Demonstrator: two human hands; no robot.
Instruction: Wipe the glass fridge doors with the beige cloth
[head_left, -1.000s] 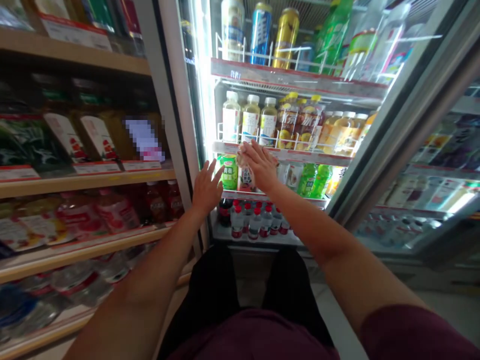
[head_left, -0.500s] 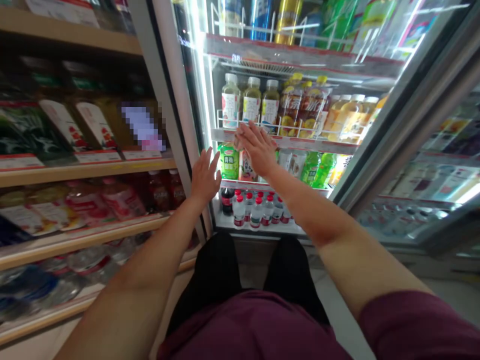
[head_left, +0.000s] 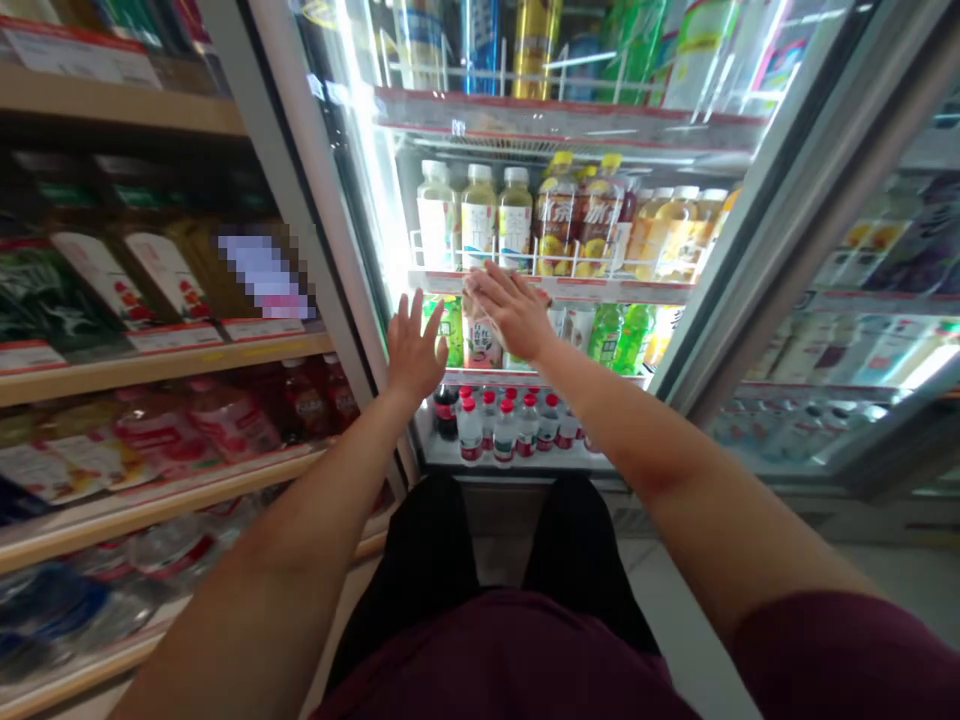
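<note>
My left hand (head_left: 415, 348) has its fingers spread, with nothing in it. It is at the left side of the lit drinks cooler, in front of a green-labelled bottle (head_left: 453, 335). My right hand (head_left: 516, 312) reaches in front of the shelf edge, fingers stretched out and palm turned away. Just past its fingertips is a pale, hand-like reflection, as if on glass. Whether the fingers touch the surface I cannot tell. Below that hand stands a bottle with a pink and white label (head_left: 481, 345). Above it are white-capped bottles (head_left: 478, 215) behind a wire rail.
Yellow-capped tea bottles (head_left: 556, 215) share the middle shelf. Small red-capped water bottles (head_left: 504, 432) stand at the bottom. A wooden-edged shelf (head_left: 180, 350) of drinks runs along the left. The cooler's metal frame (head_left: 795, 190) slants on the right, with another cooler section beyond.
The view has shifted slightly, so the cooler's upper shelves appear lower and further left. Both hands stay in nearly the same position, fingers still extended.
</note>
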